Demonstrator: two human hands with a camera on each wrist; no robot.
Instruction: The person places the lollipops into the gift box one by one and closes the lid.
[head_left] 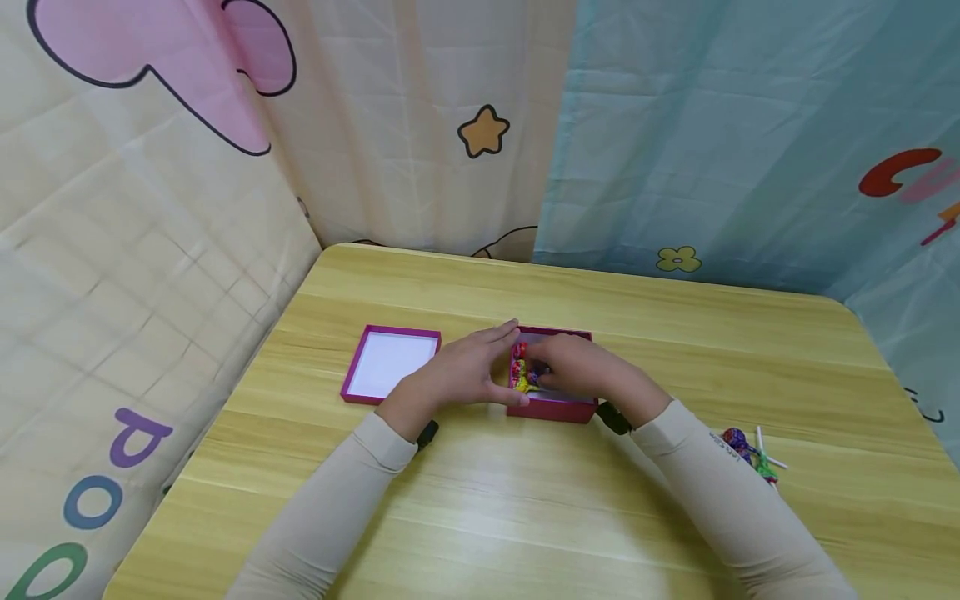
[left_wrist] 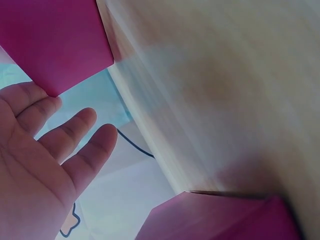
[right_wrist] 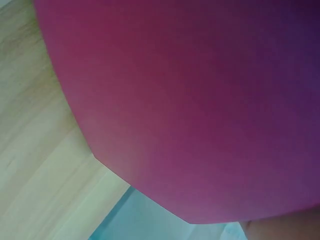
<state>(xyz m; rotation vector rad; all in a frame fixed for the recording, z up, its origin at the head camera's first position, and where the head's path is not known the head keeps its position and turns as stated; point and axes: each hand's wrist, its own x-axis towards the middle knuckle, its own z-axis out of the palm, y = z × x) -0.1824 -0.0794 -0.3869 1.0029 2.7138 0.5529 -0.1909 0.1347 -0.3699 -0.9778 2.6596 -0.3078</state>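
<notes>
A magenta box [head_left: 555,410] without its lid stands mid-table, with wrapped lollipops [head_left: 521,375] in red and yellow along its left inner side. My left hand [head_left: 474,367] is spread at the box's left side, thumb by the near corner and fingers toward the far one. In the left wrist view, fingertips [left_wrist: 45,102] touch the box's edge. Reaching inside, my right hand [head_left: 576,365] has curled fingers and pinches a dark-wrapped lollipop [head_left: 534,378], partly hidden by the fingers. The right wrist view is mostly filled by the box wall [right_wrist: 165,115].
The magenta lid [head_left: 393,363], white inside, lies left of the box. More lollipops [head_left: 750,454] with purple and green wrappers lie on the right of the wooden table [head_left: 480,517], partly behind my right sleeve. Printed curtains [head_left: 420,167] hang along the table's back and sides.
</notes>
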